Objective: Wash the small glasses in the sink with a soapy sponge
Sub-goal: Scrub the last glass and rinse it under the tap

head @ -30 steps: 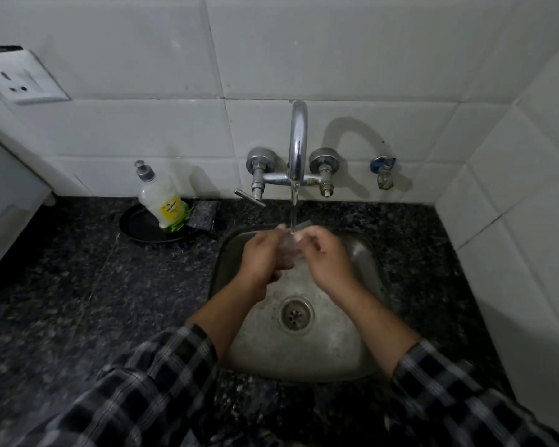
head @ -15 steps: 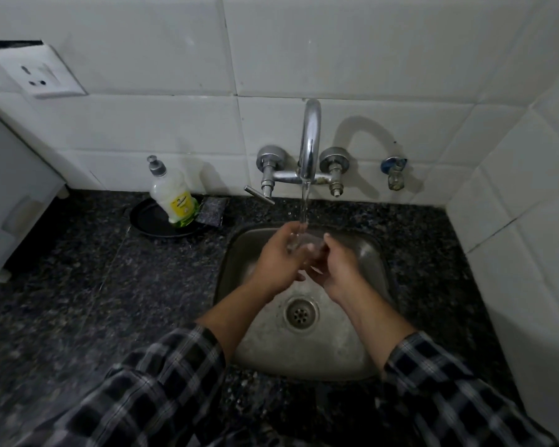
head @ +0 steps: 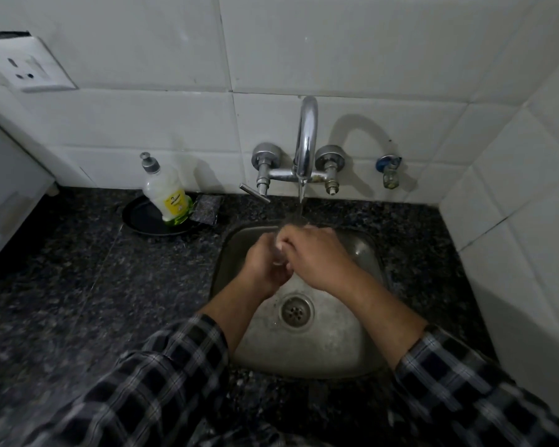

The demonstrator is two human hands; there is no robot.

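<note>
Head: hands (head: pixel 264 267) (head: pixel 317 259) hold glass (head: pixel 279 251) near sink (head: pixel 364 250) rim.

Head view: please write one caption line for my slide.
Left hand and right hand hold a small glass under the running tap above the steel sink.

A home kitchen: steel sink (head: pixel 365 253), wall tap (head: pixel 305 146), dish-soap bottle (head: pixel 165 191), granite counter (head: pixel 78 269).

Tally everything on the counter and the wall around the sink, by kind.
Soap bottle: 1
Black dish: 1
Scrub pad: 1
Taps: 2, the mixer tap and the small blue-topped tap
Wall socket: 1
Total: 6
</note>
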